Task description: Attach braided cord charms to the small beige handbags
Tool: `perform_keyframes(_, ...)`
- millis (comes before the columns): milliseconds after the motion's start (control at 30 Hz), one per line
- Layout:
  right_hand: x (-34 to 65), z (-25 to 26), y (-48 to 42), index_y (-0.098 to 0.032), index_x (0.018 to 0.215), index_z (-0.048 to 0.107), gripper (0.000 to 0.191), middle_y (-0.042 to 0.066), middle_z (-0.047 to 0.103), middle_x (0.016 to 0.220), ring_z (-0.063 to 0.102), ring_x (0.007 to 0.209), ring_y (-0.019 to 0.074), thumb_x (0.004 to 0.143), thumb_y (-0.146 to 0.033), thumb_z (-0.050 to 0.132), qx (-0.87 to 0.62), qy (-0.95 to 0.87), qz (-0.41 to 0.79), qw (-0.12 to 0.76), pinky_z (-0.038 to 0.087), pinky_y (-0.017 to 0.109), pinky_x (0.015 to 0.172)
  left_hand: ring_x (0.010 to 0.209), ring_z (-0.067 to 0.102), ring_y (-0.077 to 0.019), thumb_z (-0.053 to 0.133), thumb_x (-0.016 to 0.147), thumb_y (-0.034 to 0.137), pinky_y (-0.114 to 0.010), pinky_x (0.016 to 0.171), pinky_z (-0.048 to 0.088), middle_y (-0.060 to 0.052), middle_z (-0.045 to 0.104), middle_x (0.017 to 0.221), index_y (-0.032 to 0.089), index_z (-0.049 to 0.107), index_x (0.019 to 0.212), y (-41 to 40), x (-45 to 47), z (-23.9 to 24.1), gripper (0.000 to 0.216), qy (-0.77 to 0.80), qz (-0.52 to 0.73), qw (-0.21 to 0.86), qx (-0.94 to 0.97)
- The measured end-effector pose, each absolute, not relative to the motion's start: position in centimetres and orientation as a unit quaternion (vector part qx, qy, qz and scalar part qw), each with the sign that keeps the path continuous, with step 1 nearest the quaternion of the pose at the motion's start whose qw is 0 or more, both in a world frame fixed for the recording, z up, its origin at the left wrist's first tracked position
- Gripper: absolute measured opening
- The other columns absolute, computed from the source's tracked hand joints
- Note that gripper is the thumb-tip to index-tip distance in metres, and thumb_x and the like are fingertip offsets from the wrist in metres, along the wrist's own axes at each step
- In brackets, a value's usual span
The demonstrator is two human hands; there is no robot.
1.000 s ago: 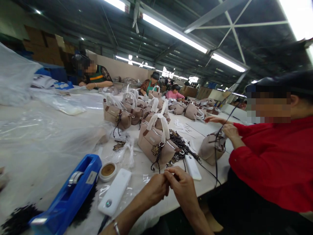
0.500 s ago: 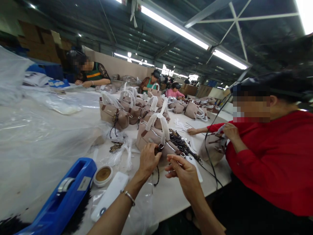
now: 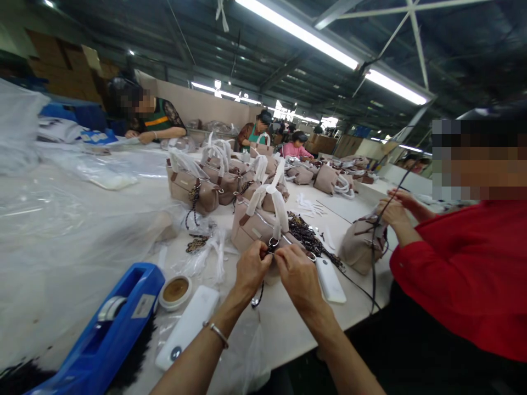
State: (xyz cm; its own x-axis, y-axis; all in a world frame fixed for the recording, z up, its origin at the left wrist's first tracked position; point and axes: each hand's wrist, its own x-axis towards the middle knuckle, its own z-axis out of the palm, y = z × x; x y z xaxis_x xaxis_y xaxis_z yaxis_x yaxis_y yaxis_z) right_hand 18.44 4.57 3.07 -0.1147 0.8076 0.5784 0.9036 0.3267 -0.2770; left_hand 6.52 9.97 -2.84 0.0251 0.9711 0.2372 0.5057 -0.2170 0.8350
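Observation:
A beige handbag point(image 3: 251, 227) stands in front of me, its handles wrapped in white paper point(image 3: 281, 214). At its near side my left hand point(image 3: 253, 269) pinches a dark braided strap or chain, whose end point(image 3: 257, 300) dangles below the fingers. My right hand point(image 3: 298, 274) is closed just beside the left, its fingertips meeting it by the metal ring point(image 3: 273, 242). What the right fingers grip is too small to make out. A pile of dark chain straps point(image 3: 307, 236) lies right behind the bag.
A blue tape dispenser point(image 3: 102, 329), a round tin point(image 3: 175, 292) and a white phone point(image 3: 189, 326) lie at left; another white phone point(image 3: 330, 280) is at right. More handbags point(image 3: 191, 189) stand behind. A person in red point(image 3: 465, 274) works on a bag point(image 3: 360, 244).
My right hand has moved left and closed against my left hand at the bag's ring. The person in red has brought both hands up to their bag.

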Motion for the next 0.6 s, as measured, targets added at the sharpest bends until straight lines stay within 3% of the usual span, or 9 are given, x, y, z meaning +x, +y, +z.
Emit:
perform_keyframes(267, 18.8, 2.6, 6.5, -0.020, 0.073, 0.062, 0.019, 0.005, 0.063, 0.082, 0.054, 0.085, 0.0211, 0.089, -0.014, 0.055, -0.583, -0.760, -0.168, 0.232, 0.039, 0.033, 0.080, 0.058, 0.048, -0.0114, 0.058, 0.068, 0.022, -0.022, 0.056, 0.036, 0.005, 0.055, 0.062, 0.015, 0.066, 0.087, 10.4, 6.1, -2.5, 0.022, 0.480, 0.461, 0.460, 0.587)
perform_keyframes(467, 18.6, 1.8, 7.5, -0.020, 0.073, 0.063, 0.019, 0.006, 0.064, 0.085, 0.052, 0.088, 0.0216, 0.090, -0.015, 0.055, -0.571, -0.763, -0.177, 0.245, 0.039, 0.035, 0.083, 0.055, 0.044, -0.0094, 0.062, 0.064, 0.023, -0.021, 0.053, 0.033, 0.007, 0.050, 0.059, 0.015, 0.065, 0.086, 10.4, 6.0, -2.8, 0.023, 0.447, 0.481, 0.507, 0.558)
perform_keyframes(600, 18.8, 1.8, 7.5, -0.019, 0.076, 0.065, 0.019, 0.006, 0.064, 0.087, 0.053, 0.089, 0.0213, 0.092, -0.017, 0.055, -0.563, -0.773, -0.160, 0.244, 0.040, 0.034, 0.086, 0.059, 0.049, -0.0107, 0.059, 0.073, 0.037, -0.022, 0.056, 0.039, 0.004, 0.056, 0.066, 0.016, 0.060, 0.081, 11.2, 6.1, -3.2, 0.022, 0.414, 0.488, 0.546, 0.542)
